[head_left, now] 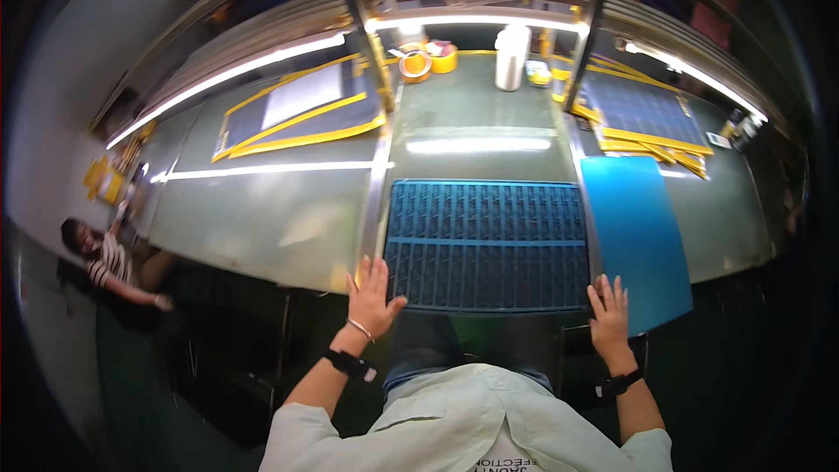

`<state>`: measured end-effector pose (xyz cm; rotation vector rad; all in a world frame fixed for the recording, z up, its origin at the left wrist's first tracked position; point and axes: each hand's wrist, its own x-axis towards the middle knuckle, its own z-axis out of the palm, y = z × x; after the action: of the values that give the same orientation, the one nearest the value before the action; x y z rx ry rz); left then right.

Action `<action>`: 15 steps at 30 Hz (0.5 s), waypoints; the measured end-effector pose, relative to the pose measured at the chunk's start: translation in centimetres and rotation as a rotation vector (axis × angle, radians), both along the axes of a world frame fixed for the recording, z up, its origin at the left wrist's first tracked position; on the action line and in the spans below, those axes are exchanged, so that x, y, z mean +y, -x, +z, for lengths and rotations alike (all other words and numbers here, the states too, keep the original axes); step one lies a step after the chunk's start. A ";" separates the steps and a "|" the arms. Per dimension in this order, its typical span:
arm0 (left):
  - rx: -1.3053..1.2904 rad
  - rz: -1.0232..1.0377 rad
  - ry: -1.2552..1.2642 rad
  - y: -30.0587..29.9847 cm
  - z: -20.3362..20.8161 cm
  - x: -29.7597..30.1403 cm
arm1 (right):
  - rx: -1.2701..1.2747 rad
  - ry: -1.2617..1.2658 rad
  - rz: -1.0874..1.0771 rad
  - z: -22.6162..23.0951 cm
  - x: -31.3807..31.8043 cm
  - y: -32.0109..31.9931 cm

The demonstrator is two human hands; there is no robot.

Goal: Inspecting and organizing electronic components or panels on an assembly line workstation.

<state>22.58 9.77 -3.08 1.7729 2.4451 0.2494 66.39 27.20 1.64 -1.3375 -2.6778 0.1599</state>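
A dark blue slotted tray [485, 243] with rows of narrow compartments lies flat at the table's near edge, right in front of me. A bar across its middle splits it into two halves. At the tray's near left corner is my left hand [374, 301], its fingers stretched out and its thumb toward the tray. My right hand [609, 310] lies flat with fingers spread by the near left edge of a smooth blue sheet [638, 240], to the right of the tray. Neither hand holds anything. Whether either palm presses on the table is hard to tell.
Yellow-edged dark panels lie in a stack [301, 114] at the far left and another stack [647, 118] at the far right. Tape rolls [415, 65] and a silver bottle [512, 57] stand at the back. Metal posts [587, 35] rise there. A seated person [122, 267] is at left.
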 end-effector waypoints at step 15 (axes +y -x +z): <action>-1.454 0.800 -0.300 -2.3 -0.6 -3.1 | 0.040 -0.077 0.039 -1.3 3.0 2.2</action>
<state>24.88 6.63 -3.71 0.1426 1.7214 1.3790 64.23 30.21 0.30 -1.2476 -2.6488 0.0855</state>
